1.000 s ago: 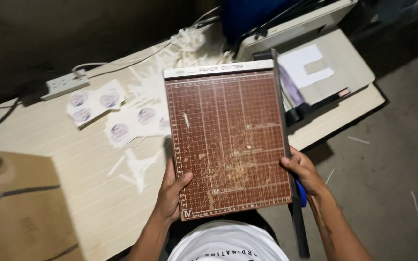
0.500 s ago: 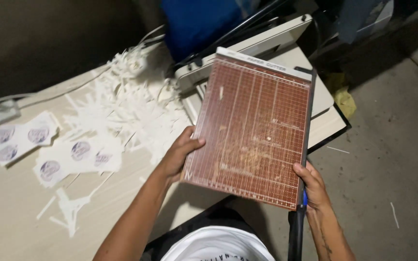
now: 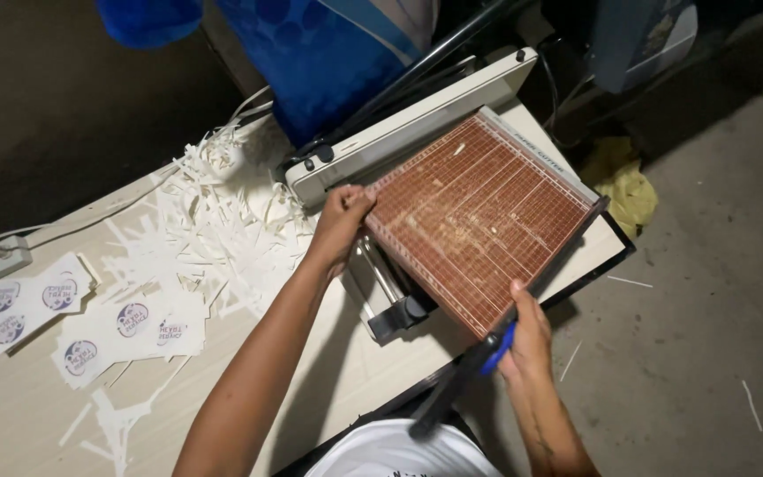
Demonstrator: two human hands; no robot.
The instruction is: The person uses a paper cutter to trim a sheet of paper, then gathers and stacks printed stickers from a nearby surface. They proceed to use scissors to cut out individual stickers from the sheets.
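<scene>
Both hands hold the brown gridded paper-cutter board point(image 3: 483, 225) above the pale wooden table point(image 3: 11, 406).
The left hand point(image 3: 339, 225), arm stretched forward, is closed on its left edge; the right hand point(image 3: 527, 340) grips its near corner by the blue-handled blade arm point(image 3: 461, 375).

Brown gridded cutting board point(image 3: 479, 221) (scratched), tilted, atop white cutter point(image 3: 408, 124)

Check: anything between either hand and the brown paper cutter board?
No. Left hand grips the paper cutter board at its near-left edge; right hand holds its lower corner by the blue-handled blade arm. Nothing visible between.
</scene>
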